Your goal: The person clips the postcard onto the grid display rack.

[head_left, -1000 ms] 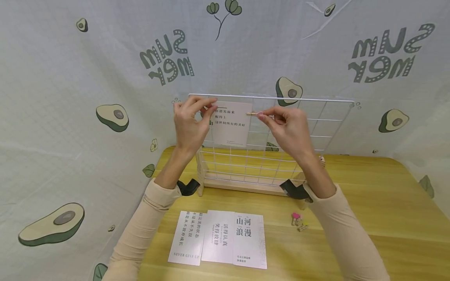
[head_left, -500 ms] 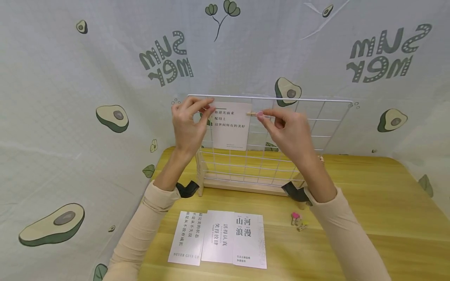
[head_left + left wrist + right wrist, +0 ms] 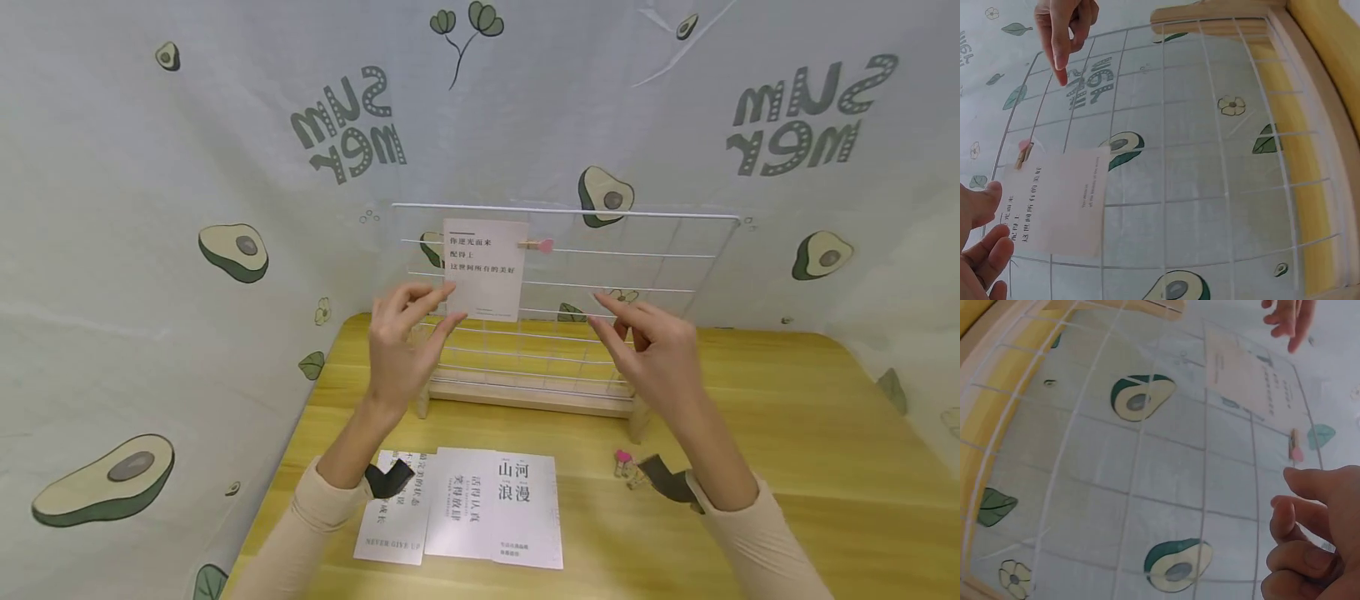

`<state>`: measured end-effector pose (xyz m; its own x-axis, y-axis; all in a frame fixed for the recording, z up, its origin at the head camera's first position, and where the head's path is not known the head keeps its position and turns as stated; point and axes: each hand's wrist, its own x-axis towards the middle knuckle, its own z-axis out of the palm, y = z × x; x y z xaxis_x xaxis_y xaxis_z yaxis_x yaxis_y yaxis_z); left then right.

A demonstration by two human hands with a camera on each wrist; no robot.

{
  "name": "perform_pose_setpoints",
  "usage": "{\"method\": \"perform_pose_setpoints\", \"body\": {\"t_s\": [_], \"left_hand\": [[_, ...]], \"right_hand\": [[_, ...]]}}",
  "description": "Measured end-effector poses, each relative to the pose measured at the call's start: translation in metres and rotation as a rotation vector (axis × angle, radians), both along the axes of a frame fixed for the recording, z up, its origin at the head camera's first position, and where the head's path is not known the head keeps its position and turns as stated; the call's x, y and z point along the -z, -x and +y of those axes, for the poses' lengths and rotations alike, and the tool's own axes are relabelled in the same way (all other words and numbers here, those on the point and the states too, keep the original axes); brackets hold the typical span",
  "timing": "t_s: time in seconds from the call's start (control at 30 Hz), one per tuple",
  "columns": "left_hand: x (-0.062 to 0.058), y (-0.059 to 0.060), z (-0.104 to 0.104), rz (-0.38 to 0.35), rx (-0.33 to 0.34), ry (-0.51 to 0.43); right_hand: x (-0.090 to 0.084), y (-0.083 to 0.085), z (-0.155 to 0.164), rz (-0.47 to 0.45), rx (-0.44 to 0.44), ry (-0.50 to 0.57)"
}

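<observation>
Both hands (image 3: 405,342) now off the clipped card (image 3: 483,268), lowered.

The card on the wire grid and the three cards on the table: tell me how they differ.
The clipped card hangs upright on the wire grid, held by a small wooden clip; the three cards lie flat on the table. The clipped card hangs alone; the three cards overlap side by side. Neither hand touches either. All are white with dark printed text.
</observation>
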<state>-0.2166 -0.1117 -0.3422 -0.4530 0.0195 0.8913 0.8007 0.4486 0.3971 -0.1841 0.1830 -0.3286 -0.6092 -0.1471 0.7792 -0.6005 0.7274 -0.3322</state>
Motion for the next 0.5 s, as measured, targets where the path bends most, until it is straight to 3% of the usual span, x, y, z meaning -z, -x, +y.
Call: {"method": "perform_pose_setpoints", "body": {"t_s": [0.13, 0.3, 0.5], "left_hand": [[0.027, -0.017, 0.002, -0.077, 0.025, 0.036], [0.068, -0.029, 0.008, -0.206, 0.055, 0.135], [0.114, -0.047, 0.019, -0.416, 0.133, 0.304]], "right_hand": [[0.023, -0.015, 0.019, -0.042, 0.037, 0.02], [0.051, -0.033, 0.04, -0.111, 0.083, 0.006], [0.092, -0.058, 0.058, -0.333, 0.167, -0.051]]}}
